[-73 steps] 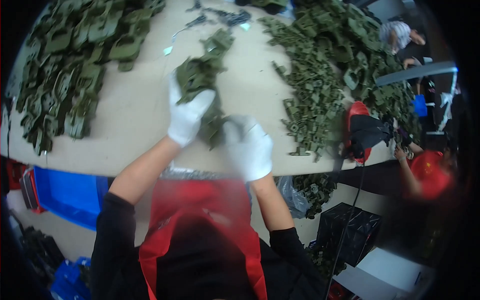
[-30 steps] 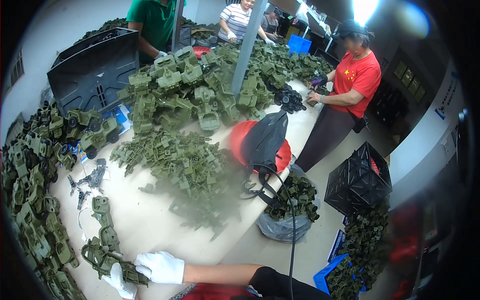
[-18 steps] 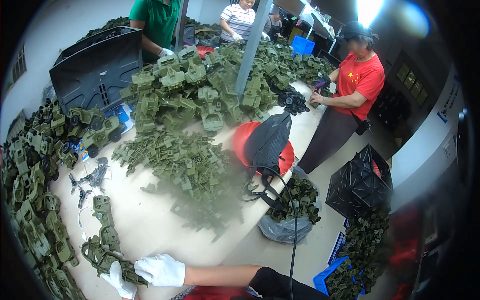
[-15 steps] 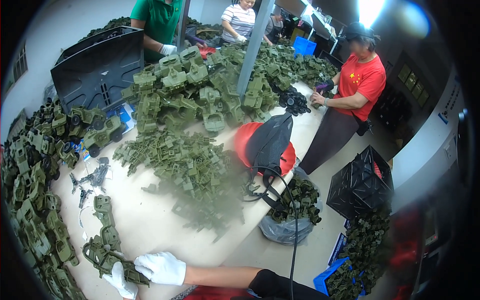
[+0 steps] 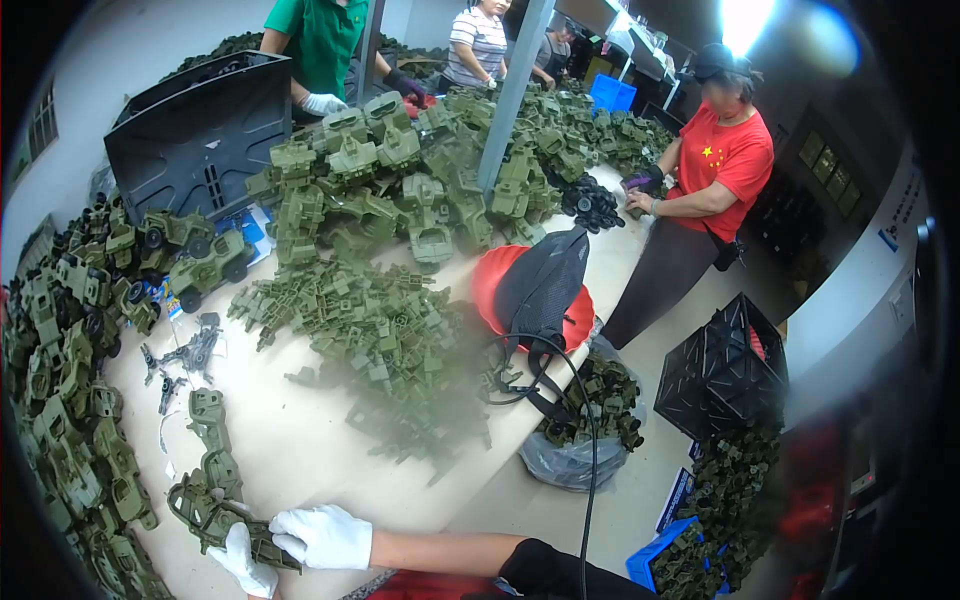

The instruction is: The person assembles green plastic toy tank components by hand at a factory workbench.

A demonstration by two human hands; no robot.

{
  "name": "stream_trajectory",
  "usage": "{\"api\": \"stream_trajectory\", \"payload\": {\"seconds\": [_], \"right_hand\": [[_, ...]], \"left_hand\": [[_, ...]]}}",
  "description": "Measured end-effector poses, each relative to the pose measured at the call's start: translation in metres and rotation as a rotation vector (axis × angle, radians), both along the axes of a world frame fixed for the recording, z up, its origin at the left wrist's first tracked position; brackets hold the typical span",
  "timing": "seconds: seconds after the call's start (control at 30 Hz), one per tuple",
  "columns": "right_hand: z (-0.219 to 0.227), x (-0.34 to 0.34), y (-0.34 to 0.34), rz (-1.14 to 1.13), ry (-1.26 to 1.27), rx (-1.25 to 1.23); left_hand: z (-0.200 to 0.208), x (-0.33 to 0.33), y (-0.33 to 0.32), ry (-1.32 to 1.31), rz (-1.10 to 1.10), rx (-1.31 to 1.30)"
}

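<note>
My left hand, in a white glove, grips a dark olive-green plastic toy jeep body low on the table. My right hand, also gloved in white, is closed against that body's right end. Its fingertips are bent together; any small part between them is hidden. Just beyond the held body, more olive toy car pieces lie in a line. Farther up the table are some dark grey small parts.
A heap of small green parts covers mid-table, jeep bodies behind it. More toy jeeps line the left. A black bag rests in a red basin, its cord trailing right. Co-workers stand beyond; black crate at right.
My hands and the toy jeep body stay nearly in place. Across the table, the co-worker in green has shifted their gloved hands, and the person in stripes has moved slightly.
</note>
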State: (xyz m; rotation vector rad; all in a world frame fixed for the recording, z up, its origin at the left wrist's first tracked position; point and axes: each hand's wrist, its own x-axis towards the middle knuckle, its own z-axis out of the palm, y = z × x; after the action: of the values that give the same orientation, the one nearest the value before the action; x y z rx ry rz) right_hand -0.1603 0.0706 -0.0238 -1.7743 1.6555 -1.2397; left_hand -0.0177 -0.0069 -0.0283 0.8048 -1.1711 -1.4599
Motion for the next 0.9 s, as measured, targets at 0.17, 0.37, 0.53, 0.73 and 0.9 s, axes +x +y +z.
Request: {"api": "stream_trajectory", "payload": {"seconds": [0.17, 0.37, 0.53, 0.73, 0.9], "right_hand": [[0.000, 0.000, 0.000, -0.003, -0.019, 0.026], [0.000, 0.001, 0.000, 0.021, -0.040, 0.090], [0.006, -0.007, -0.002, 0.004, 0.006, 0.059], [-0.001, 0.009, 0.000, -0.003, 0.109, 0.045], [-0.008, 0.008, -0.002, -0.080, 0.140, 0.007]], "left_hand": [[-0.004, -0.002, -0.002, -0.011, 0.012, 0.006], [-0.005, 0.001, -0.002, -0.011, -0.002, 0.003], [-0.001, 0.001, -0.007, -0.060, 0.050, 0.151], [-0.004, 0.002, -0.006, -0.040, 0.046, 0.174], [-0.018, 0.003, 0.003, -0.108, 0.087, -0.027]]}}
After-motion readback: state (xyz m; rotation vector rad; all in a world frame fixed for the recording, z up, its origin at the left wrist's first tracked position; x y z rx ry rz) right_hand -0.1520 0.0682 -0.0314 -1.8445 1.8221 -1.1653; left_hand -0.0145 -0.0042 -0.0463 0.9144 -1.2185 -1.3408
